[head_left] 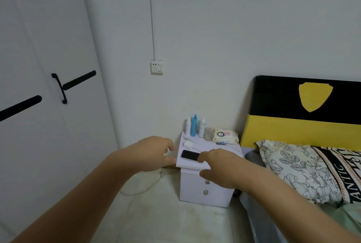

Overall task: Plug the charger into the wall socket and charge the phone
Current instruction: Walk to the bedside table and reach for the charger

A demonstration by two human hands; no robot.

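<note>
White plastic charger block (pixel 188 143) lies on the small white bedside table (pixel 207 194), behind the flat black phone (pixel 190 155); the white wall socket (pixel 156 67) is well above, empty. Left hand (pixel 154 153) hovers beside the table edge, fingers loosely spread; right hand (pixel 218 166) fingers apparently touch the phone's end. Grip the charger by its body, prongs outward.

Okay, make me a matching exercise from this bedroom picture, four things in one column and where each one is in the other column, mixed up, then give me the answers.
Things:
1. black rectangular phone
2. white square wall socket
3. white charger plug with cable
4. tall blue plastic bottle

Places:
A. standing at the back of the white nightstand, among the white bottles
B. lying at the nightstand's front edge, by the right hand
C. lying on the nightstand top, just behind the phone
D. mounted on the wall, above the nightstand and to its left

Pairs: 1-B, 2-D, 3-C, 4-A
</note>
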